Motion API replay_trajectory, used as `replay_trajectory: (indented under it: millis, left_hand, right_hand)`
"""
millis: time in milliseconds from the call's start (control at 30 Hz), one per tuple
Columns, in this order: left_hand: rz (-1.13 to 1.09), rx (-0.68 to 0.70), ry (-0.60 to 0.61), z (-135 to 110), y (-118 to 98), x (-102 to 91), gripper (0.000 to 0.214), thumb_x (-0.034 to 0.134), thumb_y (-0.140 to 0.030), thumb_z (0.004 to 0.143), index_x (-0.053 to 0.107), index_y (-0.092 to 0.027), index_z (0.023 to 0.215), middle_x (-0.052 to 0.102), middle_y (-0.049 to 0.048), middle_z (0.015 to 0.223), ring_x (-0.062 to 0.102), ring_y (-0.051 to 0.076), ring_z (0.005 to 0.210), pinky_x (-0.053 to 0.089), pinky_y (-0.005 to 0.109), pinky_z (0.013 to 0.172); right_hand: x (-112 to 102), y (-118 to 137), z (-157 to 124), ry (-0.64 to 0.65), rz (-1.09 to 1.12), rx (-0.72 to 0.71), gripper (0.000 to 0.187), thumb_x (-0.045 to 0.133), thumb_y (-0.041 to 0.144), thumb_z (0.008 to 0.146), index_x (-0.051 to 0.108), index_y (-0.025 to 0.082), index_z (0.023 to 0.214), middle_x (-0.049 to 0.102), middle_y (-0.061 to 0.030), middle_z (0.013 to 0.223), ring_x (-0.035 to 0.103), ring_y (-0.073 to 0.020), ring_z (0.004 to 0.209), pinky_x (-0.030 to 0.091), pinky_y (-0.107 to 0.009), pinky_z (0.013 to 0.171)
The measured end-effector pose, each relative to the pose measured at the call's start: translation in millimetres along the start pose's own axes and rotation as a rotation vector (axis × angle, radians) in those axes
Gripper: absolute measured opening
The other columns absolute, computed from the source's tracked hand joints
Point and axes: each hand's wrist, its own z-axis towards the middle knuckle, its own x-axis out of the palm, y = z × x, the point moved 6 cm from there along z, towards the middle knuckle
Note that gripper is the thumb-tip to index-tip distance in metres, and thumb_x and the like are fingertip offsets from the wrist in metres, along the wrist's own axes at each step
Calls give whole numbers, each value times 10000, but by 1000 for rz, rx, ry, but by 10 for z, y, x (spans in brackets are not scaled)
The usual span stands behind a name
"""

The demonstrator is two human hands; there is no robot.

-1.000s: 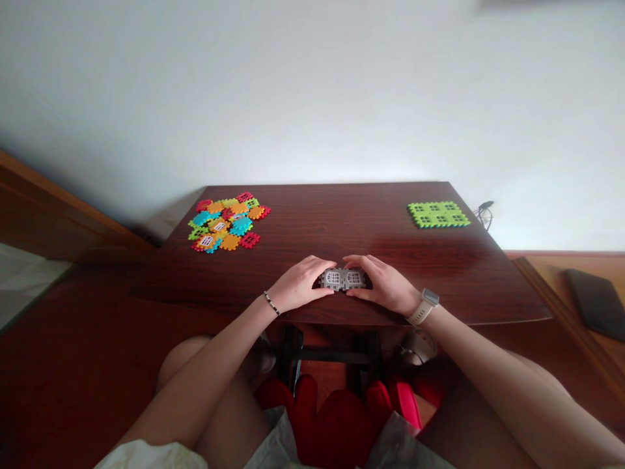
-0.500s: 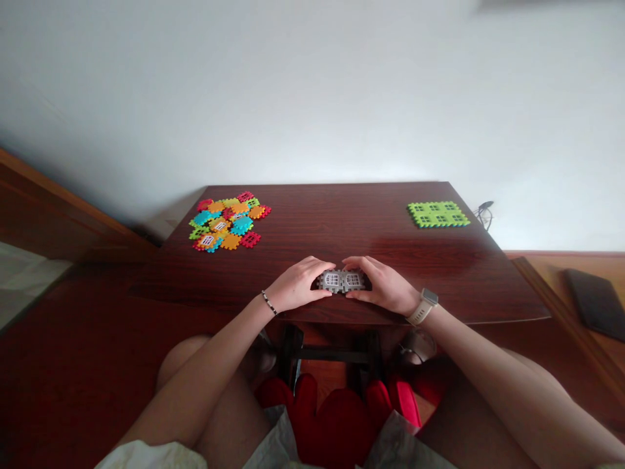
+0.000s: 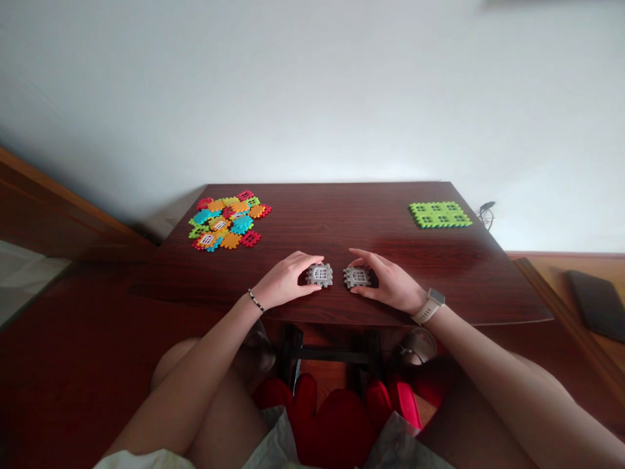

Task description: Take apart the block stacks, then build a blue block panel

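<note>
Two grey window tiles lie near the front edge of a dark wooden table (image 3: 342, 221). My left hand (image 3: 286, 281) pinches the left grey tile (image 3: 320, 275) between thumb and fingers. The right grey tile (image 3: 356, 277) is gripped the same way by my right hand (image 3: 388, 281), which wears a watch at the wrist. A small gap separates the two tiles; they do not touch.
A heap of several coloured interlocking tiles (image 3: 227, 221) sits at the table's back left. A green panel of joined tiles (image 3: 439, 214) lies flat at the back right. A dark flat object (image 3: 596, 303) rests on the floor to the right. Red slippers (image 3: 336, 410) show under the table.
The two grey tiles were joined side by side between both hands. They have come apart, and each hand has drawn its tile outward, leaving a gap.
</note>
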Motion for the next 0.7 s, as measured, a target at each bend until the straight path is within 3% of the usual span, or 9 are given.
replay_trajectory:
  millis: [267, 433, 700]
  left_hand:
    - [-69, 37, -84, 157, -291, 79, 611, 835, -272, 928, 579, -258, 1482, 712, 102, 1429, 673, 289, 1307, 554, 521, 1168]
    - [-84, 46, -71, 297, -394, 259, 628, 831, -238, 922, 563, -272, 1489, 708, 90, 1435, 664, 296, 1317, 554, 540, 1171]
    - [-100, 40, -41, 427, -429, 423, 659, 801, -208, 921, 526, -253, 1519, 677, 110, 1473, 630, 316, 1341, 531, 572, 1190]
  right_hand:
    - [101, 188, 80, 8, -25, -67, 982, 793, 356, 944, 234, 324, 1751, 658, -128, 1511, 646, -359, 1344, 565, -607, 1148]
    - [23, 138, 59, 40, -6, -57, 1170, 867, 446, 895, 116, 306, 1781, 540, -183, 1626, 593, -400, 1434, 533, -649, 1178]
    - [-116, 38, -49, 52, 5, -42, 1283, 884, 499, 882, -6, 309, 1787, 545, -189, 1628, 563, -400, 1485, 485, -663, 1225]
